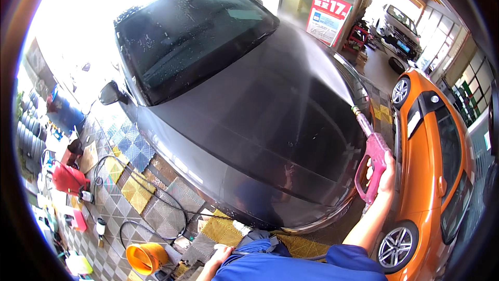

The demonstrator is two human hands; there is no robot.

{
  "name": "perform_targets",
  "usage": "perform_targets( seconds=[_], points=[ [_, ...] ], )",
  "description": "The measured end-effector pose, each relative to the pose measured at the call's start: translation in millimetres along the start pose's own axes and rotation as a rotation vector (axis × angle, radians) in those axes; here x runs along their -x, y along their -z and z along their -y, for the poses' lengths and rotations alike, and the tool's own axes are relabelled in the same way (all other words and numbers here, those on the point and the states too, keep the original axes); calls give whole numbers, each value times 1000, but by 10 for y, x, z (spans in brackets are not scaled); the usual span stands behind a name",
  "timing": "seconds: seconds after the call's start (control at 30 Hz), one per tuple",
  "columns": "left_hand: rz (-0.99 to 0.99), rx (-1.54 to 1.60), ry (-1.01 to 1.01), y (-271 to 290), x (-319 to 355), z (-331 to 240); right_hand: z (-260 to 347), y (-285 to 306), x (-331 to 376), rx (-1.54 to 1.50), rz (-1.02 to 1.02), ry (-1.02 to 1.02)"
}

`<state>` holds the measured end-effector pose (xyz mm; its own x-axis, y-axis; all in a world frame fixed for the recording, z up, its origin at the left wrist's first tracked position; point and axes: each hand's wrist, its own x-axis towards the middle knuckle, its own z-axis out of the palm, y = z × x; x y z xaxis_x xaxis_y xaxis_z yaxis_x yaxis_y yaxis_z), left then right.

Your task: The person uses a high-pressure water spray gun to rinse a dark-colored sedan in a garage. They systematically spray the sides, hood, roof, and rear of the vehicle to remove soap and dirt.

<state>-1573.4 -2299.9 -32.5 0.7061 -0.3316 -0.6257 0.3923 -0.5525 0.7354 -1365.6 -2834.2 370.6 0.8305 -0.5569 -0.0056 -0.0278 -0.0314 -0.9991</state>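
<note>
1. The right hand (385, 173) is wrapped round a pink spray gun (375, 148), fingers curled through the guard. Solid hold, and the gun's clearly firing. I'd keep the wrist loose and let the arm do the sweeping.

2. Left hand (221, 254) is down at waist level, fingers partly bent, right by a grey hose (312, 257) running across the blue shirt (296, 269). Can't tell from here if it's actually gripping the hose. Imo a light hold would help, so the slack doesn't rub the paint.

3. The dark car (171, 151) sits nose toward the person, and its hood (249, 114) fills most of the view. The gun is over the front corner on the person's right, near the headlight (354, 76).

4. The nozzle (355, 109) points up along that side, with the fan of water spreading toward the base of the windshield (197, 36). Nice wide mist. I'd go in slow overlapping passes, high to low, so runoff heads for the front edge.

5. Watch the angle: slanted beats straight-on, and don't let the metal tip touch the paint. The orange coupe (423, 172) is parked just beside, so mind overspray and that elbow.

6. Black hose (184, 217) is looped on the floor near the orange bucket (160, 254). Trip hazard, step carefully.
</note>
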Motion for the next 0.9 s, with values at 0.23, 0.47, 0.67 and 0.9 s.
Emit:
perform_targets(
  seconds=[0.23,0.47,0.67,0.9],
  points=[
    [88,31,0,599,-237,329,174,-414,515,7,-56,-17],
    [57,-73,-115,1531,-29,651,267,-1083,1533,68,-56,-51],
    [145,84,-42,1779,124,1017,352,-1059,2270,317,-259,-153],
    [311,-211,21,2244,48,381,386,-1629,2768,33,-182,34]
  ],
)
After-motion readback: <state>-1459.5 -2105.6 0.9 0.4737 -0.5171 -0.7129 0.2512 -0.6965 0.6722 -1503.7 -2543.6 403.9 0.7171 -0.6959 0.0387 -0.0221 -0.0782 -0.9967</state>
